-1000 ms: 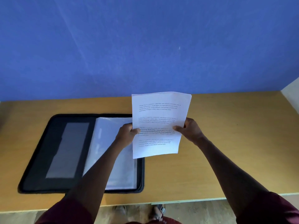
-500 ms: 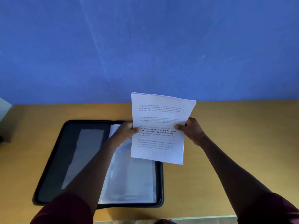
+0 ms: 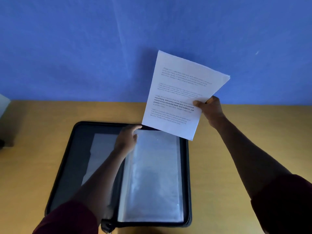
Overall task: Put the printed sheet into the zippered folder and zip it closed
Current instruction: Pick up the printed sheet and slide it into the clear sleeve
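The black zippered folder point(image 3: 67, 166) lies open flat on the wooden table, with clear plastic sleeves point(image 3: 155, 174) stacked on its right half. My right hand point(image 3: 210, 108) holds the white printed sheet point(image 3: 180, 92) by its right edge, tilted in the air above the folder's far right corner. My left hand point(image 3: 126, 139) rests at the top left corner of the plastic sleeves, fingers on the top sleeve's edge; whether it pinches the sleeve is unclear. A zipper pull point(image 3: 106, 226) shows at the folder's near edge.
The wooden table point(image 3: 236, 149) runs left and right around the folder and ends against a blue wall point(image 3: 101, 48). A pale object point(image 3: 3, 105) sits at the far left edge of the view.
My left hand let go of the sheet and dropped onto the top corner of the plastic sleeves. My right hand lifted the sheet up and to the right. The view shifted left, downward and closer.
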`<action>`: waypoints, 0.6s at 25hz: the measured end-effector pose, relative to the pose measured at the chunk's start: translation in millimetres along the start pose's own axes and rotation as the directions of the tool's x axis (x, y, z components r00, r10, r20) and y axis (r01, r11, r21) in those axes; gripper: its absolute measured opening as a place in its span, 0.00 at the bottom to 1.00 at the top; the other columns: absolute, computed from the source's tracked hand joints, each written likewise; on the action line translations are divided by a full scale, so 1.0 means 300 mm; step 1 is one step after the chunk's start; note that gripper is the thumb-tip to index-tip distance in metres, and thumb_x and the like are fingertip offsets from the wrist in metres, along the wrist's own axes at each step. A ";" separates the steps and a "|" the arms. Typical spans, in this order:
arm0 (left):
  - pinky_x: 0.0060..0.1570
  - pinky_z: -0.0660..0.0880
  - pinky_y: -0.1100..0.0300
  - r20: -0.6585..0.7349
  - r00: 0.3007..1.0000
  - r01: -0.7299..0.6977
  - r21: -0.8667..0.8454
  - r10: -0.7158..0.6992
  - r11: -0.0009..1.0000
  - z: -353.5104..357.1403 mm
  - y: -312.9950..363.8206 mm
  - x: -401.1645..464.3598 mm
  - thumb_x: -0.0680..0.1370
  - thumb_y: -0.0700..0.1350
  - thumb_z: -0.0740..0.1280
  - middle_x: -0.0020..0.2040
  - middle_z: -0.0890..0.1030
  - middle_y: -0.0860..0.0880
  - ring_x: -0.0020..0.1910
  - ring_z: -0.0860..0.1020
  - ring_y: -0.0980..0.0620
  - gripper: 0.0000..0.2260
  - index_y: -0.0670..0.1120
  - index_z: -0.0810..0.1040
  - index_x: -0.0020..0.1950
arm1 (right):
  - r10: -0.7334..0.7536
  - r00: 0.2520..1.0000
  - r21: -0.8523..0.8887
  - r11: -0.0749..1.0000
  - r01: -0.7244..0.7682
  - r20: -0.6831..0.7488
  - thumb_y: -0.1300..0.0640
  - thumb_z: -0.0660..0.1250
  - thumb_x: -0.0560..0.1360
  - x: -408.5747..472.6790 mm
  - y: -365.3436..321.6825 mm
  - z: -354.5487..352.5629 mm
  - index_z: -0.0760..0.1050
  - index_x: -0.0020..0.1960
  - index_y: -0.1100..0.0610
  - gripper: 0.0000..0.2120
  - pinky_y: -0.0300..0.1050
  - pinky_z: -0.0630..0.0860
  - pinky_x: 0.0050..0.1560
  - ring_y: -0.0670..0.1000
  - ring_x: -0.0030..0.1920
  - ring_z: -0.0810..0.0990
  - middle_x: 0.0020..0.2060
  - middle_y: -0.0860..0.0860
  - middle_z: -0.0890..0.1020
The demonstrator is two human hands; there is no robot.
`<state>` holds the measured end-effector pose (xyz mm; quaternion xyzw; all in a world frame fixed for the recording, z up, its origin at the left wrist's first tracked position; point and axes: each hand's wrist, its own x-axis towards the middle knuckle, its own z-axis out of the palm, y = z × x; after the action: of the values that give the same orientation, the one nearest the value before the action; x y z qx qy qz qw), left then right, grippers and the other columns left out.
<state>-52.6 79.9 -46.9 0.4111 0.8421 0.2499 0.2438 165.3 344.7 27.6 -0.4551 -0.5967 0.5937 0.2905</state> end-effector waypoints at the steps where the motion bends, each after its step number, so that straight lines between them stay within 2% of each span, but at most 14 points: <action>1: 0.62 0.74 0.54 0.004 0.999 -0.037 0.047 0.036 0.998 0.006 -0.009 0.007 0.76 0.37 0.66 0.64 0.79 0.50 0.62 0.76 0.48 0.20 0.49 0.77 0.68 | 0.004 1.000 0.014 1.000 -0.004 -0.003 0.69 0.73 0.70 0.015 -0.002 0.021 0.80 0.50 0.55 0.13 0.47 0.81 0.50 0.47 0.44 0.85 0.46 0.48 0.86; 6: 0.59 0.72 0.51 0.048 0.989 -0.150 0.289 0.142 0.945 0.006 0.004 0.044 0.75 0.43 0.71 0.59 0.79 0.48 0.60 0.72 0.45 0.18 0.48 0.79 0.65 | 0.031 0.999 0.065 0.997 -0.030 -0.023 0.69 0.73 0.72 0.062 0.000 0.139 0.79 0.57 0.62 0.14 0.51 0.80 0.55 0.54 0.50 0.84 0.51 0.55 0.85; 8: 0.59 0.71 0.51 0.068 0.987 -0.161 0.315 0.147 0.935 0.003 0.007 0.052 0.76 0.44 0.71 0.58 0.78 0.50 0.60 0.71 0.46 0.16 0.49 0.79 0.63 | 0.035 0.999 0.082 0.996 -0.033 -0.026 0.69 0.72 0.72 0.069 0.004 0.183 0.78 0.59 0.64 0.15 0.52 0.80 0.56 0.57 0.53 0.83 0.53 0.58 0.84; 15: 0.53 0.70 0.52 0.031 0.987 -0.158 0.301 0.155 0.940 0.010 0.002 0.056 0.75 0.43 0.71 0.54 0.78 0.51 0.56 0.73 0.47 0.10 0.48 0.80 0.56 | 0.032 0.999 0.094 0.995 -0.032 0.008 0.69 0.72 0.72 0.083 0.007 0.286 0.79 0.55 0.61 0.13 0.39 0.80 0.45 0.46 0.44 0.84 0.48 0.52 0.85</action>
<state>-59.4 94.6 -52.3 0.5101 0.8342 0.1350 0.1603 79.3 328.6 9.8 -0.4487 -0.5616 0.6270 0.3002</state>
